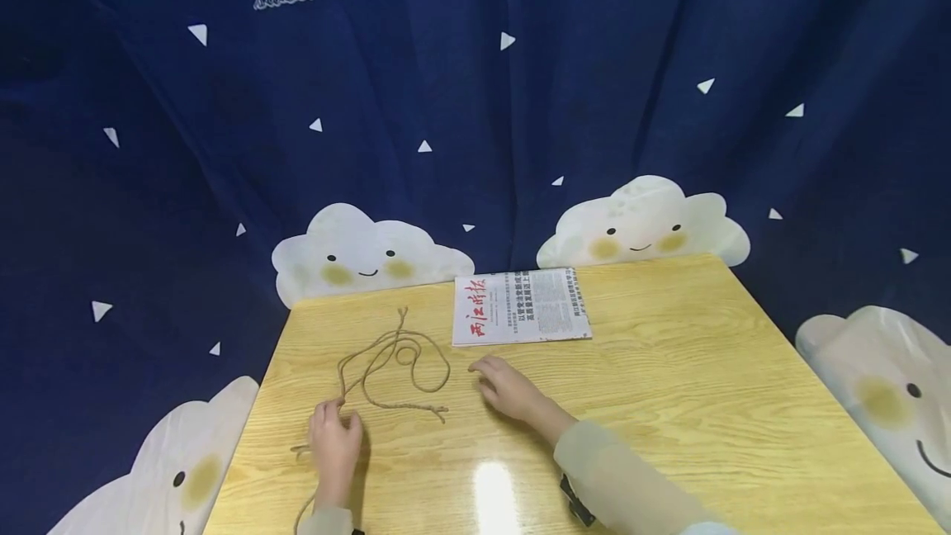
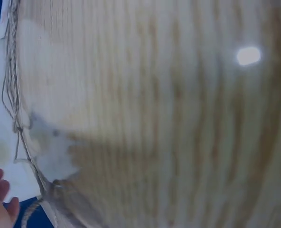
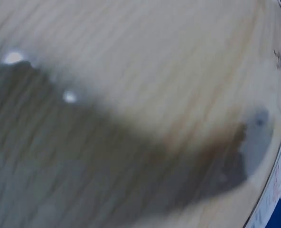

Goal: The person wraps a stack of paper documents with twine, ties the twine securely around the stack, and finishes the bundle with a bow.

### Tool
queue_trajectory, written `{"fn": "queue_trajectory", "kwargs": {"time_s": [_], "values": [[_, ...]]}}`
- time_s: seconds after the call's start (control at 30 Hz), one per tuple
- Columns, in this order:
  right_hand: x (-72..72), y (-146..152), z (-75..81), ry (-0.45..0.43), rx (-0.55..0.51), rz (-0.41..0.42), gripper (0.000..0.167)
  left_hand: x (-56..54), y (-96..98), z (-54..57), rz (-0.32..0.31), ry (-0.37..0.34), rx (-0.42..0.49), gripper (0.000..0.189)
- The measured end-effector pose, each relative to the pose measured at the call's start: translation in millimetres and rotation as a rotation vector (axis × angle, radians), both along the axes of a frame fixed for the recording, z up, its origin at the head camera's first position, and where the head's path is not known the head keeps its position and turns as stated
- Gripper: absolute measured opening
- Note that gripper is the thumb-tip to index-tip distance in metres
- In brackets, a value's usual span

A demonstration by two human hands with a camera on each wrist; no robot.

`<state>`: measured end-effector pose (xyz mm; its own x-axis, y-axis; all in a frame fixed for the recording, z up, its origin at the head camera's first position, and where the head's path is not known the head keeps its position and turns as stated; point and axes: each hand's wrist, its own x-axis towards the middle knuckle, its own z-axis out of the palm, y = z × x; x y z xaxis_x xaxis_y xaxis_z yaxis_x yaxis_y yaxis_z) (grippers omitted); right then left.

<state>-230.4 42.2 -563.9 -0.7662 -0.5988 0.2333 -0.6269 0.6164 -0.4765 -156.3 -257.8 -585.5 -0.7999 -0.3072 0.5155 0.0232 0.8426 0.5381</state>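
The looped brown cord [image 1: 398, 335] lay mostly just beyond the left hand [image 1: 334, 444], a strand passing left of its wrist; that grip was loosely spread, contact unclear. The right hand [image 1: 513, 390], its grip relaxed, hovered or rested beside the loops, near the folded newspaper [image 1: 523, 306] on the tabletop [image 1: 669, 386].

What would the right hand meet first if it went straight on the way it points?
Likely the nearest loop of the brown cord, unless the right hand passes above it; the hand's height is unclear.
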Motion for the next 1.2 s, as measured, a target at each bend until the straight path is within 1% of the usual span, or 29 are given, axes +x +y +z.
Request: {"fn": "queue_trajectory", "kwargs": {"time_s": [0.1, 0.17, 0.23, 0.27, 0.33, 0.4, 0.47, 0.53, 0.63, 0.73, 0.83, 0.9, 1.07, 1.2], "values": [[8.4, -14.2, -3.6, -0.014, 0.069, 0.066, 0.036, 4.8, -3.2, -1.7, 0.039, -0.142, 0.029, 0.030], [14.4, -21.9, -5.8, -0.027, 0.121, 0.111, 0.037, 7.5, -4.3, -1.5, 0.049, -0.240, 0.040, 0.034], [19.4, -28.0, -7.9, -0.018, 0.177, 0.156, 0.039, 9.7, -5.3, -1.3, 0.054, -0.325, 0.042, 0.038], [21.5, -30.6, -8.4, -0.013, 0.202, 0.178, 0.040, 10.3, -5.6, -1.1, 0.055, -0.351, 0.041, 0.039], [24.6, -34.5, -10.1, 0.014, 0.256, 0.217, 0.043, 11.5, -5.9, -1.6, 0.054, -0.377, 0.037, 0.039], [27.0, -36.5, -11.9, 0.049, 0.304, 0.248, 0.044, 12.2, -6.1, -3.0, 0.058, -0.383, 0.037, 0.039], [28.8, -36.9, -14.4, 0.076, 0.338, 0.262, 0.043, 12.7, -6.1, -4.2, 0.059, -0.381, 0.033, 0.038], [30.2, -36.2, -17.2, 0.106, 0.349, 0.264, 0.042, 13.1, -6.5, -4.9, 0.064, -0.378, 0.033, 0.037], [31.4, -34.2, -21.5, 0.149, 0.322, 0.247, 0.037, 13.1, -6.4, -5.0, 0.078, -0.363, 0.033, 0.033], [30.8, -32.5, -25.4, 0.213, 0.263, 0.228, 0.028, 12.5, -5.7, -5.3, 0.086, -0.331, 0.038, 0.029], [29.6, -30.6, -28.0, 0.276, 0.222, 0.201, 0.015, 11.3, -4.0, -4.8, 0.077, -0.313, 0.047, 0.026], [29.1, -29.6, -28.1, 0.300, 0.209, 0.180, 0.008, 11.0, -2.9, -4.2, 0.063, -0.320, 0.049, 0.025], [30.7, -27.1, -27.7, 0.274, 0.223, 0.101, 0.009, 10.4, -0.3, -2.2, 0.030, -0.339, 0.031, 0.019], [31.7, -25.6, -28.5, 0.244, 0.260, 0.031, 0.010, 9.5, 1.7, -1.5, 0.028, -0.335, 0.020, 0.015]]}}
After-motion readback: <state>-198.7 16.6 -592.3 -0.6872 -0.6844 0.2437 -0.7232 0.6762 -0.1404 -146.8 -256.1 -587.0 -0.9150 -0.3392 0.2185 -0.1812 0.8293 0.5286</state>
